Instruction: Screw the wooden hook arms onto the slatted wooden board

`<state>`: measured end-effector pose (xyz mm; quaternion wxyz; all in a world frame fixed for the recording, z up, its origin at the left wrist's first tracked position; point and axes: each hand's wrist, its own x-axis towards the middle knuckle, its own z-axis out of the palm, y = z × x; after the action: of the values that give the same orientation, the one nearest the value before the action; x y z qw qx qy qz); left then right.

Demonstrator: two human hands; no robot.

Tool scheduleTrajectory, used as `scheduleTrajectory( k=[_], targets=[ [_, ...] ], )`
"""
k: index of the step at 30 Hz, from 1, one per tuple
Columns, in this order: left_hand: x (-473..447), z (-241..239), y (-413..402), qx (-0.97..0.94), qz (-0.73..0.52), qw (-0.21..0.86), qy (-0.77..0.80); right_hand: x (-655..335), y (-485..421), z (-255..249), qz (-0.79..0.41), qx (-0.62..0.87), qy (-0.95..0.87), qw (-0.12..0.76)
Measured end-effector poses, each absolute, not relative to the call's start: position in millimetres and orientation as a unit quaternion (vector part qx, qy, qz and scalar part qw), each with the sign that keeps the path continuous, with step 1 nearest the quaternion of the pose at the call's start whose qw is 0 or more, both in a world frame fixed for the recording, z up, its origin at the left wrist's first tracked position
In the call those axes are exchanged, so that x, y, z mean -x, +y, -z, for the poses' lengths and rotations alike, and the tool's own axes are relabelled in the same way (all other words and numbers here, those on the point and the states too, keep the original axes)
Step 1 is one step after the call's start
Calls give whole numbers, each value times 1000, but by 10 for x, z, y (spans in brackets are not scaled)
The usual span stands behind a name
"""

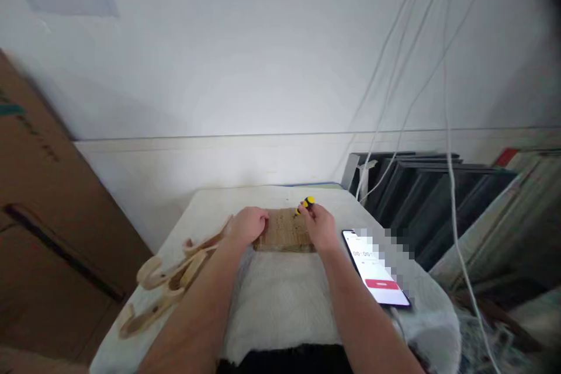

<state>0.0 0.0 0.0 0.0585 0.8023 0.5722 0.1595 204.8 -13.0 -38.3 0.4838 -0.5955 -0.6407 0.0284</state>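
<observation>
1. Left hand (249,225): fingers bent, laid at the left side of a brown wooden board (280,235). Fingertips partly hidden; cannot tell how firmly it grips or whether it only presses.
2. Right hand (321,226): fingers closed around a small yellow-and-black tool (309,201), its rounded end showing above the fingers. Lower end over the board's right part; contact with the wood cannot be made out.
3. Board lies flat on the white-covered bench (283,304), between the hands, toward the wall side. Small dark marks across its upper face.
4. Left of the board, beside and partly behind the left forearm: several pale, curved wooden pieces (151,274), hooked at the ends, loosely grouped.
5. Right of the right forearm: phone (372,269), face up, lit screen with digits and a red bar; part of it pixelated.
6. Beyond the bench: large cardboard (48,245) at left, dark panels (432,187) leaning at right, white cables (449,128) hanging from above.
</observation>
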Motion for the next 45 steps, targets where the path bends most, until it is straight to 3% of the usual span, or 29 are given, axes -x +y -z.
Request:
scheduleTrajectory(
  k=[34, 45],
  targets=[
    [-49, -34, -29, -813, -157, 46, 558, -2076, -141, 349, -56, 601, -635, 482],
    [358, -122, 76, -708, -127, 23, 694, -2105, -176, 309, -37, 623, -548, 556]
  ],
)
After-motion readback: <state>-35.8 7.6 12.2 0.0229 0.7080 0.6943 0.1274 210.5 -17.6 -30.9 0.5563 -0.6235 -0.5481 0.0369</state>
